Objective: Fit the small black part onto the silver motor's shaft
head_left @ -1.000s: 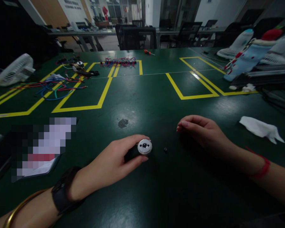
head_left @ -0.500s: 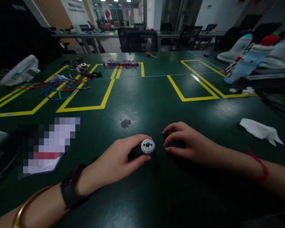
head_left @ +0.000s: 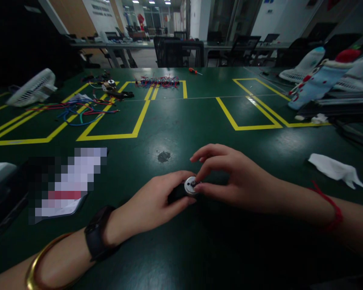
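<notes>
A small round silver metal part (head_left: 190, 186) with dark holes in its top stands on the dark green table (head_left: 157, 257). My left hand (head_left: 157, 201) grips it from the left, thumb and forefinger around its sides. From the right, my right hand (head_left: 236, 177) reaches over it, with thumb and forefinger pinched at the part's right edge. Whatever lies between those fingertips is too small to make out. The other fingers of my right hand are curled above the table.
A phone (head_left: 75, 181), partly pixelated, lies at the left. Loose wires (head_left: 81, 110) and a white fan (head_left: 33, 88) are behind it. A crumpled white tissue (head_left: 335, 169) is at the right. Farther back are a screwdriver (head_left: 193, 71) and a blue snowman-like figure (head_left: 317, 84).
My right hand has moved left, and its fingertips now meet at the top of the metal part. My left hand still holds the part. The view has shifted slightly.
</notes>
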Motion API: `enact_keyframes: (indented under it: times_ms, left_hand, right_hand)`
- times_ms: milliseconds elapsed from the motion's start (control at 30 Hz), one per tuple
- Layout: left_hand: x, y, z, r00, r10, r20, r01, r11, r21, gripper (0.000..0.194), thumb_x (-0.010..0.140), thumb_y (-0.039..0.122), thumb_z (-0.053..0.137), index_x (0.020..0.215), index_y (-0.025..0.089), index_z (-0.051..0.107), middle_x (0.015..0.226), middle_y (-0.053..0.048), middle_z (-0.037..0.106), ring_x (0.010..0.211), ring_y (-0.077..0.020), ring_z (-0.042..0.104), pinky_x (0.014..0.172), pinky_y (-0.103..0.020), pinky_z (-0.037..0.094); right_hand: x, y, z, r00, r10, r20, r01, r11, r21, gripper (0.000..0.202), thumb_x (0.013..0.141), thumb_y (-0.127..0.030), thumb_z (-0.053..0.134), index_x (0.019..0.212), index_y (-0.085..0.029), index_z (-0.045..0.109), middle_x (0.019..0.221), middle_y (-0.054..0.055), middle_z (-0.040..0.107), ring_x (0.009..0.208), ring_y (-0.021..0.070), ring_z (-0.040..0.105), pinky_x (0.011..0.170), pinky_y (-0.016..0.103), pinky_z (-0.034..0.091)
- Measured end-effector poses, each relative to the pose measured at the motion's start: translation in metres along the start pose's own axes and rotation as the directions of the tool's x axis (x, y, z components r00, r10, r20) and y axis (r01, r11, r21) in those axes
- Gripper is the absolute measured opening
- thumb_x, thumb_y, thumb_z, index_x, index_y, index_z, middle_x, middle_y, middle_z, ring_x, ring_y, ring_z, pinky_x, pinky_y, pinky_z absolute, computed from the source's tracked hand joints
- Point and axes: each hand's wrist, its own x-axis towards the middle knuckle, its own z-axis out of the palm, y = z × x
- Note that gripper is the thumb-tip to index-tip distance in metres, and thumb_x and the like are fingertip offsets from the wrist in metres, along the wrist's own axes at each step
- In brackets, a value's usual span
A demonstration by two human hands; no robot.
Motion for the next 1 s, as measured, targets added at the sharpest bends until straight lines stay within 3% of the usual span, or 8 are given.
enact_keyframes:
  times_ms: [167, 300, 367, 700, 1000]
  left_hand:
    - [0.001, 0.001, -0.001, 1.000, -0.014, 0.007, 0.014, 1.000, -0.013, 0.033, 0.090, 0.022, 0.062, 0.121, 0.025, 0.053, 0.116, 0.000, 0.065, 0.101, -0.0187, 0.063, 0.087, -0.029, 0.049]
    - [0.002, 0.001, -0.002, 1.000, -0.025, 0.017, 0.025, 0.999, -0.020, 0.036, 0.090, 0.022, 0.062, 0.125, 0.026, 0.052, 0.120, -0.001, 0.063, 0.107, -0.0196, 0.062, 0.093, -0.031, 0.048]
    - [0.001, 0.001, -0.002, 0.999, -0.035, 0.020, 0.035, 0.999, -0.012, 0.036, 0.091, 0.023, 0.061, 0.126, 0.027, 0.052, 0.121, -0.001, 0.063, 0.108, -0.0196, 0.062, 0.093, -0.031, 0.048]
    - [-0.001, -0.001, -0.002, 0.998, -0.051, 0.032, 0.050, 0.998, 0.026, 0.037, 0.092, 0.026, 0.061, 0.127, 0.029, 0.050, 0.122, 0.001, 0.063, 0.108, -0.0174, 0.061, 0.094, -0.029, 0.048]
    - [0.000, -0.001, -0.002, 0.999, -0.034, 0.022, 0.033, 0.999, 0.042, 0.037, 0.092, 0.027, 0.060, 0.128, 0.028, 0.050, 0.123, 0.000, 0.063, 0.108, -0.0189, 0.061, 0.093, -0.030, 0.048]
  right_hand:
    - [-0.015, 0.016, -0.008, 0.983, 0.167, -0.077, -0.155, 0.977, 0.147, 0.011, 0.086, -0.030, 0.066, 0.083, -0.020, 0.069, 0.103, 0.006, 0.067, 0.097, 0.0206, 0.063, 0.087, 0.033, 0.048]
    - [-0.036, 0.043, -0.007, 0.909, 0.410, -0.070, -0.360, 0.861, 0.360, 0.019, 0.089, -0.038, 0.062, 0.085, -0.021, 0.067, 0.091, 0.004, 0.067, 0.083, 0.0190, 0.062, 0.072, 0.030, 0.049]
    - [-0.044, 0.053, -0.005, 0.884, 0.462, -0.078, -0.382, 0.808, 0.449, 0.020, 0.089, -0.040, 0.062, 0.083, -0.021, 0.066, 0.084, 0.002, 0.065, 0.077, 0.0173, 0.060, 0.067, 0.028, 0.048]
    - [-0.049, 0.053, -0.004, 0.875, 0.481, -0.048, -0.385, 0.753, 0.533, 0.020, 0.087, -0.040, 0.064, 0.079, -0.021, 0.066, 0.077, 0.000, 0.061, 0.069, 0.0137, 0.054, 0.060, 0.026, 0.042]
    - [-0.048, 0.051, -0.005, 0.896, 0.440, -0.057, -0.367, 0.807, 0.462, 0.021, 0.088, -0.039, 0.063, 0.080, -0.020, 0.066, 0.078, 0.001, 0.062, 0.073, 0.0150, 0.057, 0.065, 0.027, 0.045]
